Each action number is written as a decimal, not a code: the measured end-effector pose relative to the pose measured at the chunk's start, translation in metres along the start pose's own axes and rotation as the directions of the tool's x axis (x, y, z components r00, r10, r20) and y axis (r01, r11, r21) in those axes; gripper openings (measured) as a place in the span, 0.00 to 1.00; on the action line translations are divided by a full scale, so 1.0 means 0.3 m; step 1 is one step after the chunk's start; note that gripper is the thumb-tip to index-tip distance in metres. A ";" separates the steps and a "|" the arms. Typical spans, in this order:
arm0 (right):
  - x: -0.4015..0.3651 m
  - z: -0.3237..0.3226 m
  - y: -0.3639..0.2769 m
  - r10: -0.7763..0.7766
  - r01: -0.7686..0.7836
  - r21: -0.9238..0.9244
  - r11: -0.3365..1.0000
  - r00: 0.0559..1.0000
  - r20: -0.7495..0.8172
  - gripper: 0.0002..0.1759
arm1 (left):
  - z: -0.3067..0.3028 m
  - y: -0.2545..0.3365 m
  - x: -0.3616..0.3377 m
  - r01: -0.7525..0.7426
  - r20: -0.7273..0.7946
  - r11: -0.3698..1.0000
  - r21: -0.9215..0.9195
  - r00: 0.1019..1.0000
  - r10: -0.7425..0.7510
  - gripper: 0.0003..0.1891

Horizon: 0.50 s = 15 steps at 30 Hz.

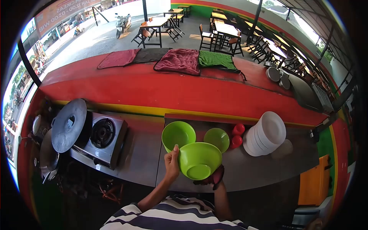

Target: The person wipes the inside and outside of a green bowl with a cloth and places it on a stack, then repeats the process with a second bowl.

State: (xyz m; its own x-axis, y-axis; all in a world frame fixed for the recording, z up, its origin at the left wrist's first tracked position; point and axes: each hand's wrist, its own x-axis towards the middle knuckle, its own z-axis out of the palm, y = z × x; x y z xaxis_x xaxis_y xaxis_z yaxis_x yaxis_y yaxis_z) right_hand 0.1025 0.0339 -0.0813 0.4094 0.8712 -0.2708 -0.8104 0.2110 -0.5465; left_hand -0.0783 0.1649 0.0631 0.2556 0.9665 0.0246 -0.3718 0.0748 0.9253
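Head view: the green bowl (pixel 199 160) is up off the near edge of the surface (pixel 253 172), tilted toward the camera. Left hand (pixel 171 164) pinches its left rim, thumb on top. Right hand (pixel 215 178) cups it from below, mostly hidden. Thin grip, so I reckon it could slip, or bump the 2 other green bowls (pixel 178 134) just behind, maybe the red cups (pixel 237 135).

We hold a green bowl (pixel 199 161) over the counter (pixel 260 168), our left hand (pixel 171 165) pinching its rim and our right hand (pixel 213 179) under it. Just behind it stand two other bowls (pixel 178 134), red cups (pixel 238 129) and stacked white plates (pixel 268 132).
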 end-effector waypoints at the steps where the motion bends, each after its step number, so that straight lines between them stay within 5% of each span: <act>1: -0.011 0.037 -0.006 0.032 -0.033 -0.033 0.999 0.999 -0.019 0.23 | -0.018 0.004 0.019 -0.015 -0.002 1.000 0.007 1.000 0.015 0.29; 5: -0.046 0.192 -0.006 -0.039 0.007 -0.329 0.944 0.995 -0.091 0.21 | -0.072 0.026 0.108 -0.100 -0.020 0.994 -0.038 0.995 0.099 0.29; 8: -0.035 0.194 0.000 -0.239 0.327 -0.717 0.615 0.945 0.225 0.18 | -0.105 0.028 0.162 -0.162 -0.085 0.983 -0.090 0.984 0.155 0.28; 10: -0.017 0.153 0.022 -0.033 0.093 -0.314 0.945 0.981 0.190 0.17 | -0.133 0.013 0.181 -0.205 -0.047 0.971 -0.127 0.979 0.200 0.27; 11: -0.008 0.132 0.033 0.071 -0.057 -0.087 0.995 0.983 0.170 0.17 | -0.146 0.004 0.191 -0.219 -0.028 0.965 -0.144 0.976 0.217 0.27; 13: -0.086 0.285 0.048 0.048 -0.075 -0.203 0.976 0.990 -0.133 0.19 | -0.145 -0.005 0.202 -0.250 0.050 0.961 -0.122 0.965 0.257 0.28; 15: -0.123 0.393 0.024 0.165 -0.194 -0.169 0.966 0.972 -0.169 0.20 | -0.143 0.033 0.212 -0.283 0.221 0.953 -0.108 0.928 0.301 0.28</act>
State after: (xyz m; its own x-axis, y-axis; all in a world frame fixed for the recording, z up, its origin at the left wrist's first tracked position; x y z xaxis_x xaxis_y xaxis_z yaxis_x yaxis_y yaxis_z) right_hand 0.0320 0.0556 0.0183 0.3346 0.8068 -0.4869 -0.7915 -0.0398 -0.6099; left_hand -0.1041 0.2376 0.0575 0.3228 0.8647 0.3849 -0.5226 -0.1762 0.8341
